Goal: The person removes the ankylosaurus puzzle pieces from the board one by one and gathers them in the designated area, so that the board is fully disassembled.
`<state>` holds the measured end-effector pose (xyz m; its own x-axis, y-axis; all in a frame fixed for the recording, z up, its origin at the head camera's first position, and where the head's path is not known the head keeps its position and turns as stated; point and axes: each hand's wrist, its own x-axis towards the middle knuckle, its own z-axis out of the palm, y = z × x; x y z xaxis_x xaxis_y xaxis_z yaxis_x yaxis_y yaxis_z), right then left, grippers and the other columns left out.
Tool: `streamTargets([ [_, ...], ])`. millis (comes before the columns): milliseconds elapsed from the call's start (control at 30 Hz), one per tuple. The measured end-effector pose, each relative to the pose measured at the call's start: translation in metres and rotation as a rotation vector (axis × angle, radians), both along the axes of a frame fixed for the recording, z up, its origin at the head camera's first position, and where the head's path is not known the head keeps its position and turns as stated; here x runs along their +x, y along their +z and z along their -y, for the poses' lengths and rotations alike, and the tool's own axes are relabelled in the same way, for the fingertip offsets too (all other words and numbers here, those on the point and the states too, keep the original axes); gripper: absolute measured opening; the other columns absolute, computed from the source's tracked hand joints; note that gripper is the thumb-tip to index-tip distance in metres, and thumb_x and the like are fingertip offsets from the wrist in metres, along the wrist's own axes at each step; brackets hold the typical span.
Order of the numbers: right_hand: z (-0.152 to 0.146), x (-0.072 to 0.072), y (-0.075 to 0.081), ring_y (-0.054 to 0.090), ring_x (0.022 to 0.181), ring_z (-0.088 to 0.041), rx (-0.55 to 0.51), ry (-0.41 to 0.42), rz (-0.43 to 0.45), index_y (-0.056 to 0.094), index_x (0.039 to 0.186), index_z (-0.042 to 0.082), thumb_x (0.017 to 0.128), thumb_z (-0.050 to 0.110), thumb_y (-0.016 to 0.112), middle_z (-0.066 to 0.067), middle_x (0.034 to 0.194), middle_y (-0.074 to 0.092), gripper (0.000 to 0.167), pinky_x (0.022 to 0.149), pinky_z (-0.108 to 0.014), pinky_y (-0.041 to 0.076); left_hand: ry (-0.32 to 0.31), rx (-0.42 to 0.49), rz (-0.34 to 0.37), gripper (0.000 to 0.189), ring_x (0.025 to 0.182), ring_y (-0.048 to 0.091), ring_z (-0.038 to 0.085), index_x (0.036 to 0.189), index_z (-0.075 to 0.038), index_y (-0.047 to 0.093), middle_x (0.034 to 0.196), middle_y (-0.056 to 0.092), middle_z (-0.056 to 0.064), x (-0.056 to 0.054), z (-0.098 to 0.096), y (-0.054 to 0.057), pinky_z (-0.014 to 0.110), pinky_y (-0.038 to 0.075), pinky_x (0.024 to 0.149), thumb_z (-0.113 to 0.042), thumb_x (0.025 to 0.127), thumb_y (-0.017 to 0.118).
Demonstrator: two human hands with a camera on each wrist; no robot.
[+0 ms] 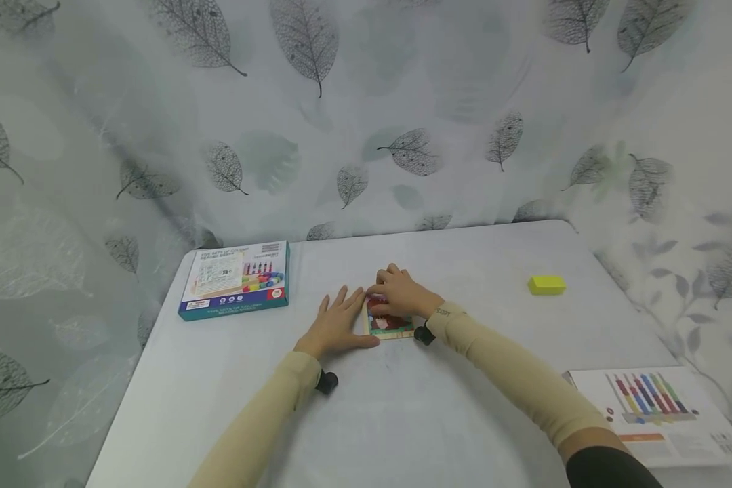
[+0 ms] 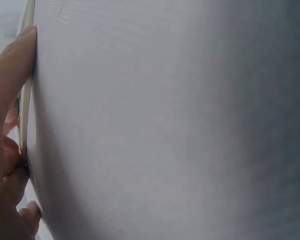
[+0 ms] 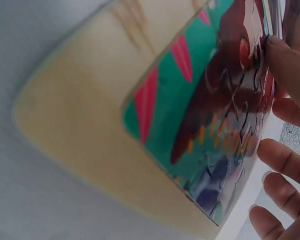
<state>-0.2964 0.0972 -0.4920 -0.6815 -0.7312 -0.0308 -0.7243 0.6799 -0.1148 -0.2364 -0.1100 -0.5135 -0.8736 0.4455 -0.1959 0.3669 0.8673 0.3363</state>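
Note:
A small wooden jigsaw puzzle lies in its pale frame on the white table, its picture dark red, green and pink. In the right wrist view, the puzzle shows thin seams between its pieces and a wide bare wood border. My left hand spreads beside the puzzle's left side, its thumb near the lower edge. My right hand reaches over the upper part, one digit touching the picture and the other fingers loosely bent. The right palm and forearm hide the puzzle's upper right part in the head view.
A boxed bead set lies at the table's back left. A yellow block sits toward the right. Another white box with bead pictures rests at the front right, past the right forearm. A leaf-patterned curtain hangs behind.

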Motion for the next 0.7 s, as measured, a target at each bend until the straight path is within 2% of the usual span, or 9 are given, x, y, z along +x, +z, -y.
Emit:
streamTargets([
  [133,0.0027,-0.0002,0.0015,0.041,0.098,-0.02,-0.017,0.004,-0.01,0.066,0.133,0.022,0.094,0.05,0.064,-0.006,0.114,0.059,0.048,0.077,-0.035,0.039,0.009,-0.003,-0.013,0.114,0.16,0.003,0.031,0.163,-0.018,0.012,0.171,0.012,-0.002,-0.0022,0.0004,-0.0006,0.064,0.005,0.127,-0.076,0.08,0.064],
  [333,0.0056,-0.0005,0.0018,0.041,0.098,-0.019,-0.053,0.037,0.0,0.07,0.128,0.021,0.093,0.047,0.067,-0.005,0.111,0.059,0.044,0.078,-0.033,0.036,0.027,0.029,0.004,0.116,0.16,0.004,0.029,0.163,-0.016,0.015,0.171,0.013,-0.001,-0.0017,0.003,-0.0002,0.061,0.003,0.128,-0.076,0.078,0.067],
  [500,0.0076,-0.0017,0.0012,0.043,0.099,-0.02,-0.074,0.068,-0.01,0.071,0.126,0.02,0.092,0.045,0.068,-0.005,0.112,0.059,0.042,0.079,-0.036,0.038,0.045,0.051,0.009,0.116,0.16,0.005,0.029,0.162,-0.016,0.017,0.171,0.014,0.0,-0.0007,0.0042,-0.0005,0.061,0.002,0.128,-0.074,0.077,0.07],
  [700,0.0047,-0.0043,-0.0025,0.044,0.102,-0.02,-0.054,0.06,-0.038,0.071,0.125,0.022,0.091,0.047,0.069,-0.004,0.112,0.06,0.042,0.084,-0.039,0.042,0.041,0.053,0.01,0.116,0.16,0.003,0.026,0.162,-0.018,0.017,0.171,0.013,-0.003,-0.0038,0.0024,-0.0039,0.059,0.002,0.128,-0.076,0.076,0.069],
])
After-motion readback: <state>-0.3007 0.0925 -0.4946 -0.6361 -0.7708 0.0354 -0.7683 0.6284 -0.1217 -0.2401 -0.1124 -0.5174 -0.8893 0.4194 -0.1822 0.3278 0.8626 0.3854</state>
